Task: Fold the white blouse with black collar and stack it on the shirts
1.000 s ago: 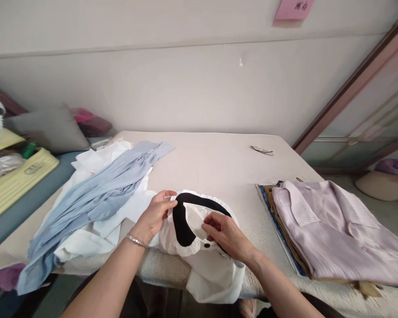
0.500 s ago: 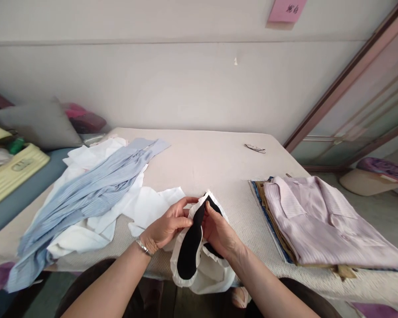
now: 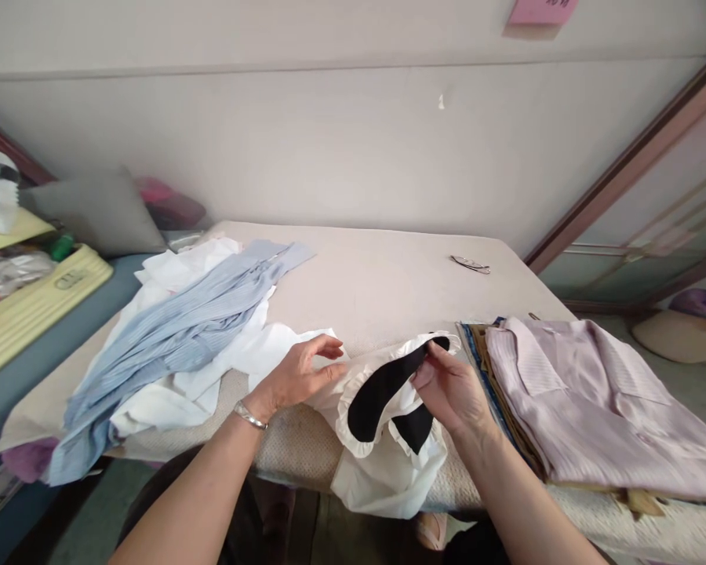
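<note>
A white blouse with a black, white-frilled collar lies at the near edge of the beige table and hangs over it. My right hand pinches the far end of the black collar. My left hand, with a bracelet on the wrist, grips the white fabric just left of the collar with its fingers curled.
A crumpled light-blue striped shirt lies over white garments on the left. A folded stack topped by a lilac shirt sits on the right. Glasses lie at the far side. A grey cushion and yellow box are far left.
My hands had the collar pinched together upright at the table edge; now they have drawn apart, the right hand carrying the collar to the right and the left sliding along the white fabric.
</note>
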Available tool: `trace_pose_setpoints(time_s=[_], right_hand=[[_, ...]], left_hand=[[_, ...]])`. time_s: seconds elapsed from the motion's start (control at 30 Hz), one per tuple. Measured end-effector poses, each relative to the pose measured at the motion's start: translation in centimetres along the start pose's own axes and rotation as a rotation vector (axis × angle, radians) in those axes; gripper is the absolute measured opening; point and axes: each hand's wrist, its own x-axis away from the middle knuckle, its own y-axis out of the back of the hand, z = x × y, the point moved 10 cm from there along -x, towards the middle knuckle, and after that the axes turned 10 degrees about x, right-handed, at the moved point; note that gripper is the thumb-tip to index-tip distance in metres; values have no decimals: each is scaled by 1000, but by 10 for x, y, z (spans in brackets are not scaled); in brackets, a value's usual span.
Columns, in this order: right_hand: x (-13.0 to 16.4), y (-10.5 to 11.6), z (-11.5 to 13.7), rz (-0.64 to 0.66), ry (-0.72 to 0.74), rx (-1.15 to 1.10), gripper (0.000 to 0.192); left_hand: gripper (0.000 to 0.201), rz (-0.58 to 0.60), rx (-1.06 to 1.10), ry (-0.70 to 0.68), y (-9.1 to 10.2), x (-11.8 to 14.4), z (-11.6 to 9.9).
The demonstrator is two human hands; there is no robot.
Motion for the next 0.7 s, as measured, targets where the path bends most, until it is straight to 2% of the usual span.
trace_pose_setpoints(time_s=[0.07, 0.17, 0.23, 0.37, 0.5, 0.6, 0.7], right_hand=[[0, 1, 8, 21, 40, 25, 8], [1, 4, 20, 26, 102, 72, 9], [2, 8, 26, 18, 129, 95, 9], [0, 14, 32, -8, 159, 107, 12], [-2, 16, 34, -49, 177, 105, 12], [-1, 8, 28, -53, 157, 123, 8], [8, -12, 0, 13, 11, 136, 17]], left_hand=[[45, 45, -73, 2, -3, 3, -3], [41, -4, -218, 10, 3, 4, -2], [32, -21, -286, 27, 5, 4, 3], [10, 17, -269, 18, 8, 2, 5], [24, 2, -238, -21, 20, 2, -3], [28, -45, -179, 0, 30, 3, -6], [32, -94, -86, 14, 35, 5, -6]])
